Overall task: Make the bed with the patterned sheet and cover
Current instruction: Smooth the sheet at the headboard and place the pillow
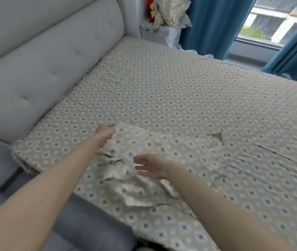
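A beige sheet (171, 84) with a blue diamond pattern lies flat over the mattress. On its near side lies a cover (189, 160) in the same pattern, partly spread, with folded and bunched layers at its left end. My left hand (106, 132) grips the far left corner of the cover. My right hand (150, 166) hovers just above the bunched folds with fingers straight and spread, holding nothing.
A grey tufted headboard (41, 57) runs along the left. The grey bed frame (82, 223) edges the near side. Blue curtains (214, 24) and a window (270, 20) stand at the back. Patterned cloth and a red toy (167, 11) are piled in the far corner.
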Available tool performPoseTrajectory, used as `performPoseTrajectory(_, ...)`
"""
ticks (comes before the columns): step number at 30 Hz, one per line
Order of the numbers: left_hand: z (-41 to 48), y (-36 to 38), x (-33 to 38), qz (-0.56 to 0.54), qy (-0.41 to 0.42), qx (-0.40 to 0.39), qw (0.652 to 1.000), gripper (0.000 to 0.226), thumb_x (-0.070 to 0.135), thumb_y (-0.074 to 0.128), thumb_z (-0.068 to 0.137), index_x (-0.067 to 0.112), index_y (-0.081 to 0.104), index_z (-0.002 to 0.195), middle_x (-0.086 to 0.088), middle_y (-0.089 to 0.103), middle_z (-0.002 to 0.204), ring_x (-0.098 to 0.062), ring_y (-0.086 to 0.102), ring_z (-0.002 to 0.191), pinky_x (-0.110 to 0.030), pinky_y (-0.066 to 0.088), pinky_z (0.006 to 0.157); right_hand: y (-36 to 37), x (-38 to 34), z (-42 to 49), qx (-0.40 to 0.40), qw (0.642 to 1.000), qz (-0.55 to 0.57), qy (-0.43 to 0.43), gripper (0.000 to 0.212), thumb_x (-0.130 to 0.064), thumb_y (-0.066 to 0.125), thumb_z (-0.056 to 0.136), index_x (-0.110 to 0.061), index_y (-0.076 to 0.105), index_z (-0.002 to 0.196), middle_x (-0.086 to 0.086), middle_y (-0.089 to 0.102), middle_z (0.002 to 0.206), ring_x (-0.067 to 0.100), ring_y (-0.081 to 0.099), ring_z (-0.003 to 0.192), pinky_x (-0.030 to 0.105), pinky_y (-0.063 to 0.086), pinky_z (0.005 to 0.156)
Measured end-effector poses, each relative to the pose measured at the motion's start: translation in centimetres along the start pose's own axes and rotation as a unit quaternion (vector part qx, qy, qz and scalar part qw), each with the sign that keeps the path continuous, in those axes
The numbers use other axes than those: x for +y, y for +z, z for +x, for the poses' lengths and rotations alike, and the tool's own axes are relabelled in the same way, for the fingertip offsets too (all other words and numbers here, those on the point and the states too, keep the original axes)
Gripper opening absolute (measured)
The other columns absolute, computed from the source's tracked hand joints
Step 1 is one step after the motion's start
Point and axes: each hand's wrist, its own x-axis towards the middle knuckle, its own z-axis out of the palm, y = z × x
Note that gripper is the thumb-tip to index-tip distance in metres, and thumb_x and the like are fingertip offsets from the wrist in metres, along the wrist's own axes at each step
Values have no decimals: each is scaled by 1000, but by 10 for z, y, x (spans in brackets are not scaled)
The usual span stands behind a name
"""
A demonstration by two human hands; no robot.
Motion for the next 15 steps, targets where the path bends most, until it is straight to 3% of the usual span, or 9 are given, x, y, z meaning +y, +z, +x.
performPoseTrajectory(2,1,15,-14,42,4,-13,999,44,10,40,97,14,44,141,-4,37,147,-27,44,127,-35,37,97,-25,11,-1,61,997,-51,11,31,-24,48,98,-13,58,125,-1,57,124,22,54,118,33,46,94)
performPoseTrajectory(3,-2,22,-20,59,13,-14,998,47,9,39,97,14,39,143,-4,35,150,-27,39,132,-34,36,99,-39,15,-2,92,994,-61,11,31,-25,47,99,-13,57,126,0,58,126,23,55,116,34,45,94)
performPoseTrajectory(5,-2,39,-31,87,38,-24,995,50,7,38,96,15,35,145,-5,33,151,-24,37,135,-34,36,101,-68,21,-3,154,986,-69,10,31,-25,47,98,-10,56,124,5,57,130,24,55,111,37,43,97)
performPoseTrajectory(8,0,65,-47,170,76,-19,982,54,9,35,96,18,27,149,-2,23,156,-22,32,138,-29,35,98,-107,26,-2,252,953,-169,5,37,-15,42,98,0,49,131,18,48,137,31,52,115,39,40,100)
performPoseTrajectory(10,6,85,-58,244,106,-10,964,55,16,35,97,22,21,150,-2,14,159,-23,14,145,-37,24,113,-126,27,4,291,922,-252,-35,42,-14,36,97,-10,42,139,11,48,138,27,54,107,35,42,95)
performPoseTrajectory(12,17,108,-68,304,112,6,946,57,24,33,98,30,13,151,2,3,160,-28,-3,147,-49,9,118,-143,29,19,330,858,-384,-88,44,-22,36,98,-21,37,142,5,46,142,25,48,119,40,38,103)
performPoseTrajectory(15,41,144,-87,367,136,30,920,55,34,27,100,36,5,151,6,-8,159,-29,-15,145,-54,-2,116,-156,32,58,347,737,-565,-129,49,-33,30,101,-27,22,149,0,17,158,26,8,146,52,8,117)
